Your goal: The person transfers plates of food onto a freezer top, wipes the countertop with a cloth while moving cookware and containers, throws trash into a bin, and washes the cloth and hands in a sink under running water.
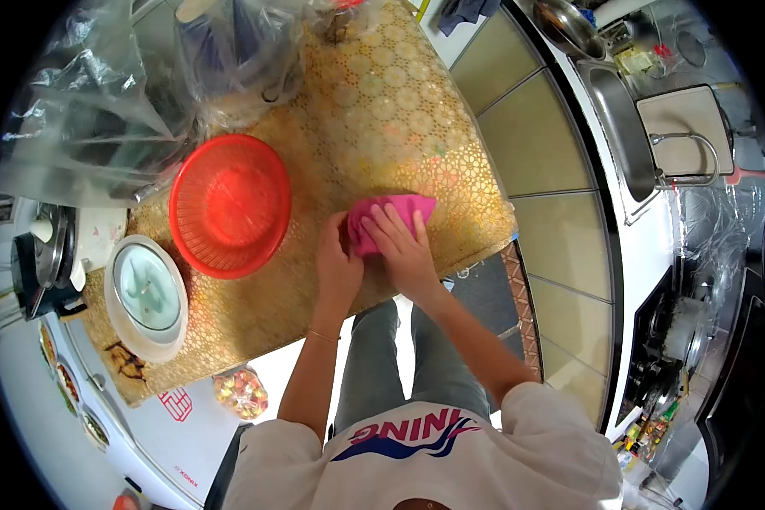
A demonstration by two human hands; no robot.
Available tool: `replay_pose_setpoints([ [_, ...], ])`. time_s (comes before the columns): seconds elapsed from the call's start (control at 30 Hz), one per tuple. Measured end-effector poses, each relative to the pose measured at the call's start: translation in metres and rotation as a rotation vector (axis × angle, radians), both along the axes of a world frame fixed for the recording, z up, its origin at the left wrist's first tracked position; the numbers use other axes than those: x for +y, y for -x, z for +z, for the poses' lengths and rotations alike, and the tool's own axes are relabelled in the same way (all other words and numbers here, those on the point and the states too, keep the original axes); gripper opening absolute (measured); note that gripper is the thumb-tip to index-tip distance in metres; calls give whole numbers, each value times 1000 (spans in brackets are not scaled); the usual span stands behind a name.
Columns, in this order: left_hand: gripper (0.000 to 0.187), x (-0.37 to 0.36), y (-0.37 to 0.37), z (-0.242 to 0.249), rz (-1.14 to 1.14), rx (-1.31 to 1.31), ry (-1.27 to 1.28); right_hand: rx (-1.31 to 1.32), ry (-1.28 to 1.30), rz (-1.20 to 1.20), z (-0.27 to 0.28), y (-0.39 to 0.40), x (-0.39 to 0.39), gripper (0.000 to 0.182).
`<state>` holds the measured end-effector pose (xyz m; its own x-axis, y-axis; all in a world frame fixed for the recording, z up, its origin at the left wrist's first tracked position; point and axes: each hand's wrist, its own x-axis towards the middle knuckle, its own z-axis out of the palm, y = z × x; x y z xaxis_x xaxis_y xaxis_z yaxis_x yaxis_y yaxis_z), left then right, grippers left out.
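Observation:
A pink cloth (421, 205) lies bunched on the gold patterned tablecloth (314, 157), near the table's front edge. My right hand (402, 252) rests flat on top of it with the fingers stretched out. At the cloth's left side is my left hand (338, 259), its fingers curled against the cloth's edge; the fingertips are partly hidden. To the left stands a red plastic basket (231, 206), apart from both hands.
White bowl with a glass lid (150, 285) at the table's left end. Plastic bags (238, 64) cover the back left. Right of the table are cabinets (540, 144), a sink (616, 110) and a stove (654, 340). A bag of small items (240, 393) sits below the front edge.

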<state>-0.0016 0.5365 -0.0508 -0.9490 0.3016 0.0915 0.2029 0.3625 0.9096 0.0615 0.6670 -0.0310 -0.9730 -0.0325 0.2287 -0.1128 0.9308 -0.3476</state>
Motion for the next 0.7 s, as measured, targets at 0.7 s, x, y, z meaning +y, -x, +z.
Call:
replay_pose_setpoints([
  [0.7, 24, 18, 5, 15, -16, -61, 48, 107, 106, -84, -24, 90, 98, 41],
])
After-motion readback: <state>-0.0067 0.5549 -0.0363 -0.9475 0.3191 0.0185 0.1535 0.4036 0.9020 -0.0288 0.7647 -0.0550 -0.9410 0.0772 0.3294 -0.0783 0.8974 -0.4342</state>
